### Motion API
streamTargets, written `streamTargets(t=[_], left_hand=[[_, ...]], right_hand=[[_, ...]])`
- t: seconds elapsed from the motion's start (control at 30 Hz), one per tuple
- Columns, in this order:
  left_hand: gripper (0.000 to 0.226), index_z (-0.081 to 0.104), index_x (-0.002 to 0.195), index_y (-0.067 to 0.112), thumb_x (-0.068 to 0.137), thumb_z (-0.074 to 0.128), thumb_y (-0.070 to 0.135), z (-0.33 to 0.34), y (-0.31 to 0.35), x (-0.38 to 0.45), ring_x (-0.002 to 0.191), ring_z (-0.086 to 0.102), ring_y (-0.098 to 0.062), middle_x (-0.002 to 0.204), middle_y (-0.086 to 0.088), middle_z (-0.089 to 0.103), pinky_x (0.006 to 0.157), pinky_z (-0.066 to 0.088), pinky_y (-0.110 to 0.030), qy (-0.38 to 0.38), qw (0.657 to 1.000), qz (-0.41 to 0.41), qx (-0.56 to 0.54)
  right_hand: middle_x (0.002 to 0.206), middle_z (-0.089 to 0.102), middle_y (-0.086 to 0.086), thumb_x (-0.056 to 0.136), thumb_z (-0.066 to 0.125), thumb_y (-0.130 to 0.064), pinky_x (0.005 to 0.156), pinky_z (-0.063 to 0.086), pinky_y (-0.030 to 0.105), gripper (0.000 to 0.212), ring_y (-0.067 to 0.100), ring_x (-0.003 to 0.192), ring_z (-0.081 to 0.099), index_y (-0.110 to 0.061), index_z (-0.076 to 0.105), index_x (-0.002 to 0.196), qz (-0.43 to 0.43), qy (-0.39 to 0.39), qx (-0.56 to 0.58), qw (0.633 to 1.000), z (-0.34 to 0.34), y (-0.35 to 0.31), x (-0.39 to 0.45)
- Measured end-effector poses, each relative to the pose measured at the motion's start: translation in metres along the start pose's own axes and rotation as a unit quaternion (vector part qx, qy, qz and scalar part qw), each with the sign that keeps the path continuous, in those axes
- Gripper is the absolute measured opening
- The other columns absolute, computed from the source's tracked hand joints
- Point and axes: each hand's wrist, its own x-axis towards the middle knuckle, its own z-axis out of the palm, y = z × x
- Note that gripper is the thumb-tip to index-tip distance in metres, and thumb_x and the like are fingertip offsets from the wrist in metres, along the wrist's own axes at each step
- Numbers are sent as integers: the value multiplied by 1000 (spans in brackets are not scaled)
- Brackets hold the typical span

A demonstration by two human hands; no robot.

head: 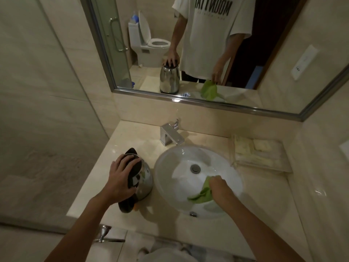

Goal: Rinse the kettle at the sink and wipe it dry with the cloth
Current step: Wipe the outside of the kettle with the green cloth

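Note:
A steel kettle (145,180) with a black lid and handle stands upright on the counter, just left of the white round sink (166,165). My left hand (121,178) rests flat on its lid with the fingers spread over the top. My right hand (220,186) is closed on a green cloth (203,195), which hangs from it over the near side of the basin. The chrome tap (171,136) behind the sink shows no running water.
A clear tray (258,156) of wrapped toiletries sits on the beige counter (120,140) right of the sink. A large mirror (188,44) fills the wall behind, a glass shower wall stands to the left, and a towel hook (103,233) sticks out below the counter edge.

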Motion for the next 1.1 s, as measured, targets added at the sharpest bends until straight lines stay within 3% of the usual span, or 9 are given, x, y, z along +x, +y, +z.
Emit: streamTargets(t=[0.13,0.3,0.5,0.6,0.7,0.77,0.83,0.97,1.1], left_hand=[[95,31,142,27,55,69,27,-9,-8,3,145,10,-25,148,-1,31,113,24,-59,-27,999,29,-13],[104,16,147,34,59,67,10,-26,-25,0,147,-4,-25,158,2,3,118,18,-52,-115,992,2,-59],[107,9,146,41,64,63,-2,-36,-30,-6,147,-9,-30,158,-6,-13,117,21,-52,-155,979,-91,-99],[97,16,142,42,61,67,23,-36,-26,-4,146,2,-33,156,-9,4,116,22,-54,-136,977,-105,-123],[87,28,138,40,56,57,50,-35,-17,-5,138,21,-30,150,-5,22,111,31,-49,-71,980,-127,-134],[79,30,137,40,63,54,50,-30,-16,-7,135,28,-26,148,-4,28,105,36,-46,-26,986,-126,-108],[75,29,138,39,68,53,50,-27,-17,-10,135,30,-24,148,-3,31,104,38,-45,-4,990,-109,-90],[73,30,138,40,70,55,51,-27,-22,-10,136,29,-21,146,-1,31,105,40,-45,-2,990,-96,-104],[70,32,137,41,73,57,55,-26,-27,-11,135,30,-18,145,1,32,108,38,-41,7,988,-84,-133]], right_hand=[[94,46,10,92,54,-7,66,38,30,22,30,91,62,-9,51,70,-24,72,87,993,-15,-17,-1],[98,56,12,92,53,-28,84,51,41,24,33,93,59,-12,53,74,-72,54,257,962,-32,-47,-2],[99,66,7,102,43,-24,67,49,19,19,13,86,62,-14,59,107,-75,-26,564,822,-43,-102,-24],[116,60,6,104,40,-25,87,48,29,16,18,100,57,-22,49,117,-71,-37,620,781,-30,-139,-28],[127,53,6,104,39,-30,99,44,33,33,23,118,51,-16,40,134,-76,-35,630,772,-6,-183,-36],[136,50,6,104,37,-31,95,44,33,32,23,122,50,-21,36,135,-72,-21,639,766,8,-207,-44],[149,39,1,105,34,-31,110,37,38,46,23,136,40,-21,27,149,-56,-24,641,765,15,-218,-47],[150,43,7,105,35,-26,113,28,34,43,26,141,37,-16,37,148,-43,-41,608,792,21,-215,-29],[149,41,1,104,34,-36,120,26,44,47,24,143,34,-21,35,149,-10,-86,602,794,49,-214,-18]])
